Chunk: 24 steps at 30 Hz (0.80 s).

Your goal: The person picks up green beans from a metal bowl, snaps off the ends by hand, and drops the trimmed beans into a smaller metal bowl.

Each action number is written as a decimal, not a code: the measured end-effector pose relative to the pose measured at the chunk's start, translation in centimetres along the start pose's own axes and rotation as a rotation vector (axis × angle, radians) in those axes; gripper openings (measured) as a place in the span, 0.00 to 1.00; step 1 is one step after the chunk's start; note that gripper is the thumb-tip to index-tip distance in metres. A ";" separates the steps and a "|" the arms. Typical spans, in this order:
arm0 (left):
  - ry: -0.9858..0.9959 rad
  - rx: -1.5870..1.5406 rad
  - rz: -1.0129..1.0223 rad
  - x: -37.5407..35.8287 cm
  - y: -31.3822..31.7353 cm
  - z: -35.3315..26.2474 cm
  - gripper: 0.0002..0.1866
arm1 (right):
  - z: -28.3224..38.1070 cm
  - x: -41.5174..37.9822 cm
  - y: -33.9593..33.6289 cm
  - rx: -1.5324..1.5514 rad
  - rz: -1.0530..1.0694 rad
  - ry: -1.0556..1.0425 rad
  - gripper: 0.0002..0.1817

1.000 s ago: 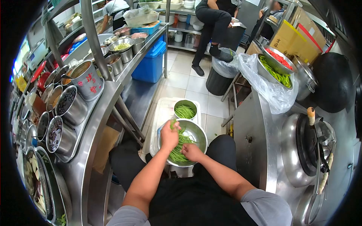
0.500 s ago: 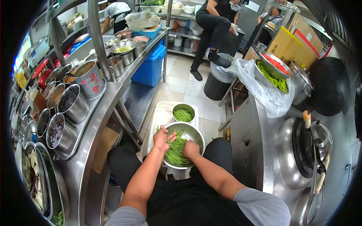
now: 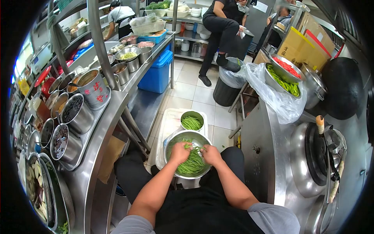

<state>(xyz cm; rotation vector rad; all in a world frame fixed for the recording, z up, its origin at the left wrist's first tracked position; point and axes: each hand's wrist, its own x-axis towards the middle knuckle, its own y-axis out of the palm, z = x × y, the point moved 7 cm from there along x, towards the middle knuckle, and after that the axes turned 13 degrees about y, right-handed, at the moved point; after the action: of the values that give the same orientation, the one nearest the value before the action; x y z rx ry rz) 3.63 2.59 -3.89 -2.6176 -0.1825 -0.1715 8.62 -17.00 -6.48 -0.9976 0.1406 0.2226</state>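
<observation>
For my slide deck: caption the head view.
Both hands, left hand and right hand, grip green beans over a steel bowl.

- The fingertips of the left hand (image 3: pixel 180 152) and the right hand (image 3: pixel 210 154) sink among the green beans (image 3: pixel 191 165), so each grip is hard to read.
- The hands cover part of the steel bowl (image 3: pixel 171 141).
- The person's lap hides the bowl's near rim.
- The contents of the small pots (image 3: pixel 72 110) along the worktop's (image 3: pixel 102 128) left edge are too small to tell.

Bright even indoor light, heavy fisheye distortion, dark vignetted corners
</observation>
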 end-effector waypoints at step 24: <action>0.166 0.083 0.231 0.5 2.2 -0.4 0.15 | -0.3 1.3 -0.7 0.798 0.097 0.152 0.07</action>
<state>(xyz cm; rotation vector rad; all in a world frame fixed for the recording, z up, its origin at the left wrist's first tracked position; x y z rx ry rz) 4.49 0.53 -4.50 -2.5035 0.1657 -0.2917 10.04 -17.45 -6.35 -0.2118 0.3825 0.1559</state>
